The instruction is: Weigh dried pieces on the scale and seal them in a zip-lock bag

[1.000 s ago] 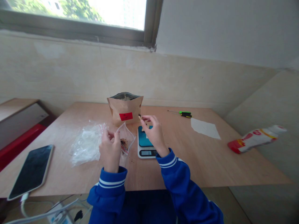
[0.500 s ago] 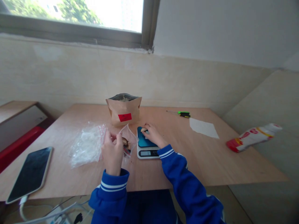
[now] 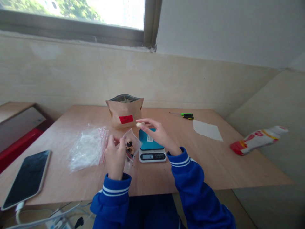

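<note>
My left hand (image 3: 115,156) is closed on the rim of a small clear zip bag (image 3: 132,144) with dark brown pieces in it, held just above the table. My right hand (image 3: 156,133) pinches a small pale piece (image 3: 138,125) at its fingertips, just above and to the right of the bag's mouth. Under that hand sits a white kitchen scale (image 3: 152,149) with a teal platform and a lit display. An open brown paper pouch (image 3: 124,111) with a red label stands behind, upright.
A heap of clear zip bags (image 3: 88,148) lies left of my hands. A phone (image 3: 26,179) on a cable rests at the table's near left edge. Far right are a green screwdriver (image 3: 186,116), a white paper sheet (image 3: 207,130) and a red-and-white packet (image 3: 258,140).
My right hand went down to the scale's platform, then rose again toward the small bag with a pale piece pinched in it. The left hand kept holding the bag.
</note>
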`<state>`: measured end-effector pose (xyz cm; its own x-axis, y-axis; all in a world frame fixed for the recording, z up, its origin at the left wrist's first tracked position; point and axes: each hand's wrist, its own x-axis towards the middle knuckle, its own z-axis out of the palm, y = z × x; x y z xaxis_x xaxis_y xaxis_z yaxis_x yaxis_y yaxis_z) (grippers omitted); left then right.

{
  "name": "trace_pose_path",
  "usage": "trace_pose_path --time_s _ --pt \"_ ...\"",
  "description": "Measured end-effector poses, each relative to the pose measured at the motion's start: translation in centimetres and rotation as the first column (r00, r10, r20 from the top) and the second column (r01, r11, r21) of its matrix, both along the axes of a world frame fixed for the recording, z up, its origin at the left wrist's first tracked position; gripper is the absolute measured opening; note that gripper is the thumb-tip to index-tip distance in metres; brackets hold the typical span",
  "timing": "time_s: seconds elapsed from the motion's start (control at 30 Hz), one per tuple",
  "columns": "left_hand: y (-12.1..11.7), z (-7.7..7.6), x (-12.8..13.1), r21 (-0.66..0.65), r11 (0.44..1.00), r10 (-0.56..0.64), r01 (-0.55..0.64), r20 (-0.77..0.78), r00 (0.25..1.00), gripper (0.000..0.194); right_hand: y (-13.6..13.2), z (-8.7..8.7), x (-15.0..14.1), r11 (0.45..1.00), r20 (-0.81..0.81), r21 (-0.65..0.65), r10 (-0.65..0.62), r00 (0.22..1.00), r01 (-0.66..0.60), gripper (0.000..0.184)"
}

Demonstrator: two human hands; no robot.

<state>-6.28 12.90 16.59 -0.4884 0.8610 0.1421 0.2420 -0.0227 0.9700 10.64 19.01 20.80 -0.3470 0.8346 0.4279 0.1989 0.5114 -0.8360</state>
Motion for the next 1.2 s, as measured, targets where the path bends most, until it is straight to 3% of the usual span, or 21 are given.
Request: trace_pose_path --time_s 0.1,0.23,0.37,0.43,0.53,0.67,0.77,0.9,0.97,1.03,1.1,1.2 --pt "0.2 0.0 -0.4 -0.018 1.000 0.003 -0.003 0.018 1.000 0.021 -1.0 0.9 -0.2 0.998 0.060 0.052 0.026 0.998 -0.029 0.028" --pt "0.2 0.1 -0.5 0.008 0.996 -0.092 0.092 0.156 0.983 0.025 -1.2 -1.6 0.6 0.995 0.068 -0.018 -0.097 0.993 0.098 0.034" --pt "-0.3 1.1 -0.1 0.027 0.971 -0.232 0.239 0.361 0.903 0.029 -2.1 -4.1 0.9 0.987 0.049 -0.159 0.002 0.999 0.006 0.043" --pt "-0.6 1.9 0.0 0.035 0.950 -0.296 0.310 0.410 0.863 0.032 -2.8 -4.7 0.7 0.981 0.005 -0.190 0.043 0.999 -0.041 0.049" --pt "-0.6 3.1 -0.1 0.067 0.916 -0.385 0.395 0.427 0.818 0.032 -3.3 -4.9 0.5 0.978 -0.109 -0.206 -0.004 0.994 -0.018 0.057" --pt "0.2 3.9 -0.1 0.083 0.860 -0.477 0.503 0.480 0.736 0.027 -3.3 -4.8 0.2 0.976 -0.208 -0.219 -0.059 0.976 0.012 0.037" --pt "0.6 3.8 0.1 0.105 0.837 -0.504 0.537 0.532 0.681 0.029 -3.6 -4.7 0.0 0.953 -0.299 -0.241 -0.251 0.921 0.182 0.031" --pt "-0.2 2.6 0.6 0.232 0.805 -0.565 0.546 0.582 0.585 0.048 -4.9 -4.6 -0.3 0.791 -0.390 -0.372 -0.609 0.691 0.487 0.039" --pt "-0.8 1.7 1.1 0.262 0.796 -0.592 0.545 0.521 0.615 0.049 -5.7 -4.6 -0.4 0.713 -0.391 -0.395 -0.701 0.596 0.580 0.042" --pt "-1.5 0.9 1.7 0.245 0.832 -0.554 0.498 0.428 0.714 0.038 -6.5 -4.8 -0.5 0.675 -0.371 -0.398 -0.738 0.564 0.621 0.042" --pt "-1.9 0.2 2.4 0.210 0.887 -0.462 0.411 0.376 0.804 0.027 -7.2 -5.0 -0.5 0.668 -0.350 -0.398 -0.744 0.569 0.629 0.041" --pt "-2.1 -0.3 2.8 0.176 0.929 -0.369 0.324 0.401 0.839 0.024 -7.8 -5.4 0.1 0.709 -0.355 -0.384 -0.705 0.614 0.592 0.043"
